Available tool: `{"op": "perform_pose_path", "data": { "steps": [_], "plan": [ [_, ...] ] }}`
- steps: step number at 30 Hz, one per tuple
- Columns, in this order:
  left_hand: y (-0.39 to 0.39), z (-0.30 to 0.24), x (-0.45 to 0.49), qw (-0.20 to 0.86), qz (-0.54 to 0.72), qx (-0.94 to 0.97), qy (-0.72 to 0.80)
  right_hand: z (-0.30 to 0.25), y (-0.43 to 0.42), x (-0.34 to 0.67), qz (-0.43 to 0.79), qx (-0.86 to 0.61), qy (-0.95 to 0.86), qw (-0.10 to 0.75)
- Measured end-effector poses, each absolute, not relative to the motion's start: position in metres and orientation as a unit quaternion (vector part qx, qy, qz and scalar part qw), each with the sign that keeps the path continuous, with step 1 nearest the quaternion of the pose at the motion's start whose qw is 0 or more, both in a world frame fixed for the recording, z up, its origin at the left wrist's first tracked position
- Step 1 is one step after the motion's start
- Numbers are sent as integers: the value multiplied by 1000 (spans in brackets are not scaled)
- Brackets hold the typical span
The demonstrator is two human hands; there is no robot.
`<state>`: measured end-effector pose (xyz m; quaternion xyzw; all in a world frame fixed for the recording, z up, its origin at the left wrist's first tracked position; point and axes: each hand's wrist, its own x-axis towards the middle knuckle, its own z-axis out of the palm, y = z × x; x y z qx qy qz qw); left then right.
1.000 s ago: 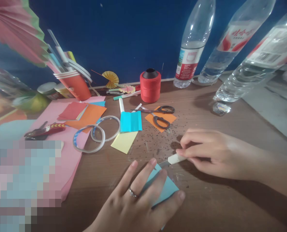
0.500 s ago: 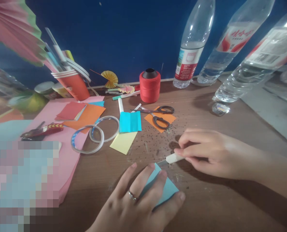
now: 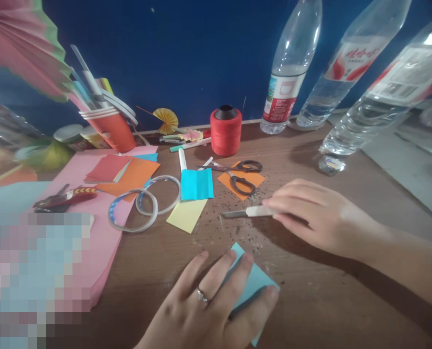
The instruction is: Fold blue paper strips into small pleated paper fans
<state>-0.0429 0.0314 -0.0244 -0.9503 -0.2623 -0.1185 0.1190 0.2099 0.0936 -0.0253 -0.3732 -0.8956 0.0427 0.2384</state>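
- At the left, on pink paper [image 3: 108,271], a tool [image 3: 82,194] bears yellow chevrons on a dark red body; no lettering can be made out on it.
- Behind it, a red paper cup [image 3: 116,136] of pens carries a small mark, too blurred to tell.
- Nearer the middle, two overlapping tape rings [image 3: 116,209] show blue print inside, not readable.
- At the near edge, the left hand [image 3: 210,308] lies palm down with fingers spread, gripping nothing and pressing on a light blue sheet [image 3: 258,278]; one corner of the sheet points away from the person, and the edge from it slants nearer toward the right.
- Just beyond that corner and apart from it, the knife [image 3: 252,211] has its long axis nearly crosswise, tip to the left; whether the blade touches the tabletop [image 3: 310,310] cannot be told.
- Farther back, the first bottle [image 3: 283,97] wears a red-and-white label with a small landscape panel; its fine print is illegible.
- At the knife's right end, the right hand [image 3: 310,215] closes fingers and thumb around the handle, so it is the nearer hand to the blade's line.
- Behind it, the second bottle's label [image 3: 354,58] has red Chinese script, apparently 娃哈哈.
- At far right, the third bottle [image 3: 401,87] shows a barcode.
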Motion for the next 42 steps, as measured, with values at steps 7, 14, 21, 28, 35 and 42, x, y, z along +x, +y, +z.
{"op": "perform_pose_path", "data": {
  "steps": [7, 14, 21, 28, 35, 42],
  "plan": [
    [35, -26, -49, 84, -73, -959, -260, -16, 84, 206, -17, -363, -900, 242],
    [36, -23, -51, 24, -50, -961, -270, -15, 70, 191, 62, -251, -952, 161],
    [36, -10, -50, -24, 2, -959, -283, -19, 76, 198, -80, -371, -904, 195],
    [33, 0, -50, -84, 8, -945, -316, -18, 71, 188, -41, -338, -912, 227],
    [36, 7, -48, -95, -21, -936, -339, -19, 61, 158, 99, -414, -877, 223],
    [46, 2, -47, -116, -89, -893, -426, -23, 62, 156, 147, -406, -869, 241]
  ]
}}
